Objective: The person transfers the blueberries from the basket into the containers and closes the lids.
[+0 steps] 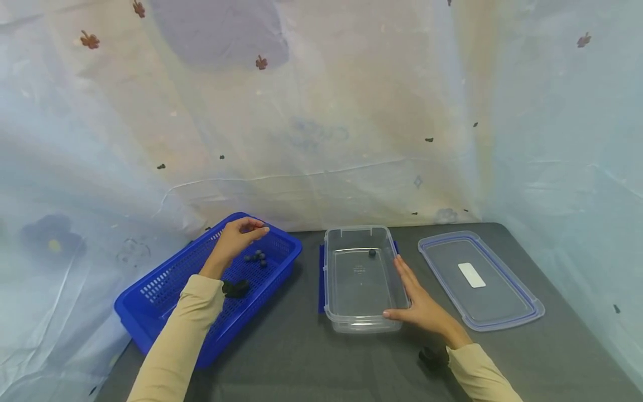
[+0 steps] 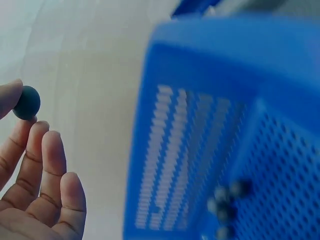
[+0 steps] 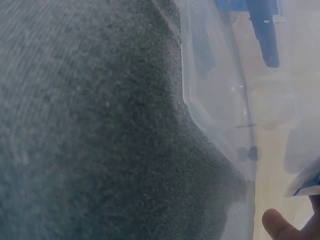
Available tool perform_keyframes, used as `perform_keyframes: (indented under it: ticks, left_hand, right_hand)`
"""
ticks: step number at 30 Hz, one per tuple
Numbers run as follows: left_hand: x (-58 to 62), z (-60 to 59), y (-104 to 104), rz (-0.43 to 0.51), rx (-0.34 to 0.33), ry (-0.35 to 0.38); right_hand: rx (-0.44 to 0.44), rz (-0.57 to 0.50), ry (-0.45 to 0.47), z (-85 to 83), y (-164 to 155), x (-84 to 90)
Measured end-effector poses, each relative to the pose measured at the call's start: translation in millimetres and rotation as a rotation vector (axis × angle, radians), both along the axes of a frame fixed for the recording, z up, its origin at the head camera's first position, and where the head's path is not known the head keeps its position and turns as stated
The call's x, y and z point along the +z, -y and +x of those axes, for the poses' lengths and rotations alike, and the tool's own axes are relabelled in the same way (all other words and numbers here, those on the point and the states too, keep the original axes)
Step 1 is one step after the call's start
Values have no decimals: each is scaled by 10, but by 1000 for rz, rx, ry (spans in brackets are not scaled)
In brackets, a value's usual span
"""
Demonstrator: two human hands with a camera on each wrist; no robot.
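Observation:
My left hand (image 1: pixel 232 245) is raised over the far part of a blue perforated basket (image 1: pixel 290 258). Thumb and fingertip pinch a small, smooth dark ball (image 2: pixel 27 103), while the other fingers are spread loosely. Several similar balls (image 1: pixel 257 257) lie together on the basket floor. To the right stands a clear plastic container (image 1: pixel 359 293), open at the top, with one dark ball (image 1: pixel 372 253) toward its far end. My right hand (image 1: pixel 424 308) rests against the container's right side, fingers fairly straight along the wall and thumb at the near corner.
A clear lid (image 1: pixel 494 296) with a blue seal and a white label lies flat on the grey table (image 1: pixel 301 368), right of the container. Blue clip flaps (image 1: pixel 321 279) hang at the container's sides. A pale patterned sheet (image 1: pixel 341 139) hangs behind the table.

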State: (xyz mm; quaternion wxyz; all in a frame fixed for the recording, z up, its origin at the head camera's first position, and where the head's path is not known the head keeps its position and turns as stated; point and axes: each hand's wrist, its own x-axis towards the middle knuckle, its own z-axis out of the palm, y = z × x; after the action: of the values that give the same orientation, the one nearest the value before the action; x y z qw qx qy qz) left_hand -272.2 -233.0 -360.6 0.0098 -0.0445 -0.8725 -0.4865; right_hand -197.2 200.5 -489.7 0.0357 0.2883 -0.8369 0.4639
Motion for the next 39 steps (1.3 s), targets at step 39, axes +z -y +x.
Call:
perform_keyframes:
  ticks: [39]
  left_hand:
    - [-93,-189,-1656,272,-149,-36]
  right_hand:
    - [-3,-8,-2,9,13,-10]
